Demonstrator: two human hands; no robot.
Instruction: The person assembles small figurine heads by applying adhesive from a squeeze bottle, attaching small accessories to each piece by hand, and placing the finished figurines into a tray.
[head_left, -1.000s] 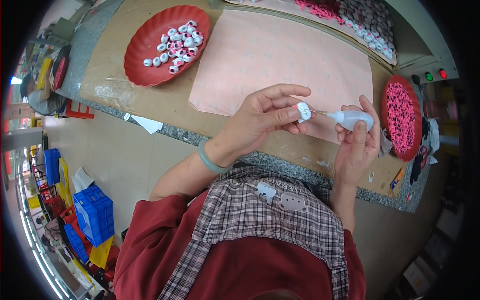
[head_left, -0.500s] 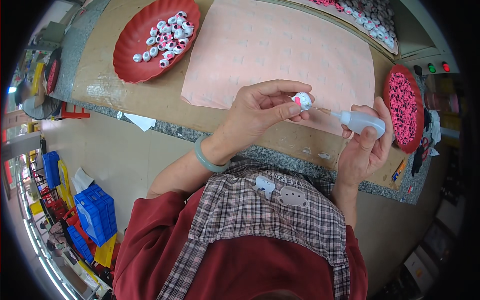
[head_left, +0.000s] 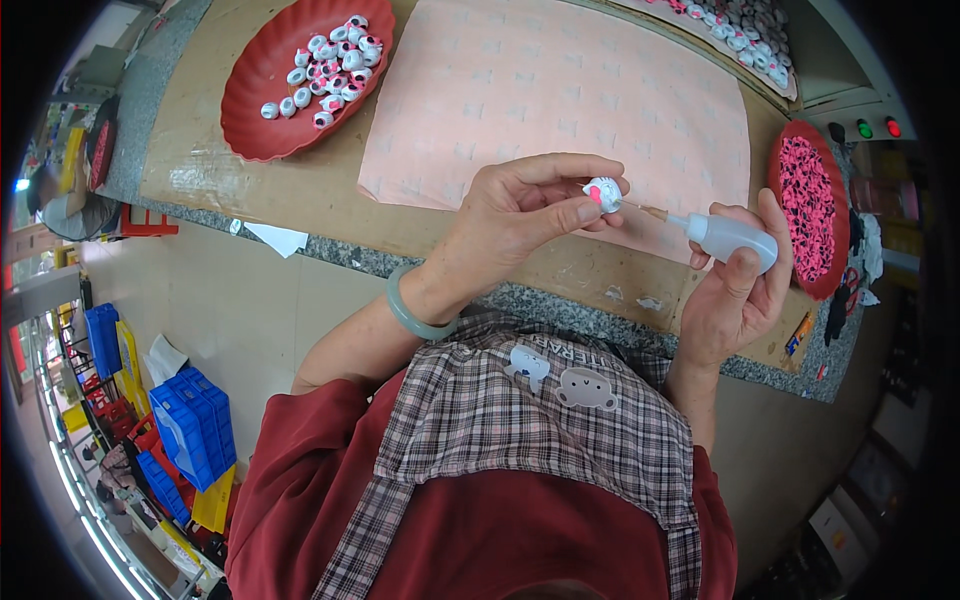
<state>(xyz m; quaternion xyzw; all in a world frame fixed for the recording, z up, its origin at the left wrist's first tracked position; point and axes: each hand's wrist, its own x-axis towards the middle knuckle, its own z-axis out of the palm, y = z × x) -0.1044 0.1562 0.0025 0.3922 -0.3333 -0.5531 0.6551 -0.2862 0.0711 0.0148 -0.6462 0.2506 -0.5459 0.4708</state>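
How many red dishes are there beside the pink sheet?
2: the left dish, left of the pink sheet, with mostly white pieces; the right dish, at its right, with pink-and-black pieces.

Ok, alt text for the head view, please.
Left hand pinches a white-pink piece; right hand holds a bottle, thin tip pointed toward it. A pink sheet lies between a left tray and right tray, both red.

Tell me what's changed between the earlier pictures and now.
The small white piece in the left hand has turned, showing more of its pink patch. The right hand has drawn the squeeze bottle rightward, its base tilting lower in the picture. Nothing was grasped or released; the red dish at left stayed put.
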